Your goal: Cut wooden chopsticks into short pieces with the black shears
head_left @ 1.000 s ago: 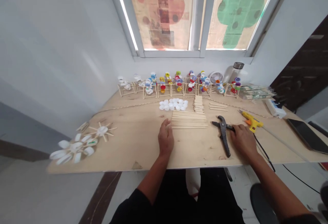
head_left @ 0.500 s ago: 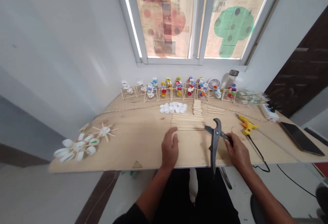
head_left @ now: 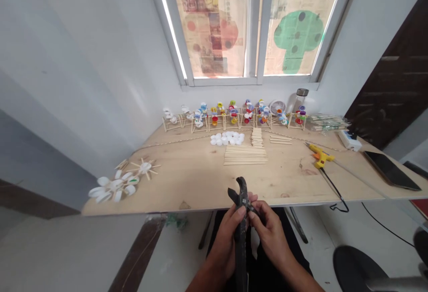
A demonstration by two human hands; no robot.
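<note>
Dark metal cutters (head_left: pixel 241 238) are held over my lap at the table's front edge, their curved jaws parted and pointing up toward the table. My left hand (head_left: pixel 229 234) wraps round the long handle. On the other side, my right hand (head_left: pixel 269 229) has its fingers closed on the shorter handle, near the pivot. Beyond the cutters, a flat row of long thin sticks (head_left: pixel 245 155) lies on the table, with short sticks (head_left: pixel 257 137) and white bottle caps (head_left: pixel 227 138) behind it.
Small stick frames with coloured caps (head_left: pixel 233 116) line the wooden table's (head_left: pixel 187 171) back. White cap wheels (head_left: pixel 115 185) lie left. A yellow glue gun (head_left: pixel 321 156), its cord, a phone (head_left: pixel 391 170) and a power strip (head_left: pixel 349 140) are at right.
The cutters have moved from over the table toward my body, down to its front edge. My left hand, open before, has come onto them, and my right hand has moved left and inward.
</note>
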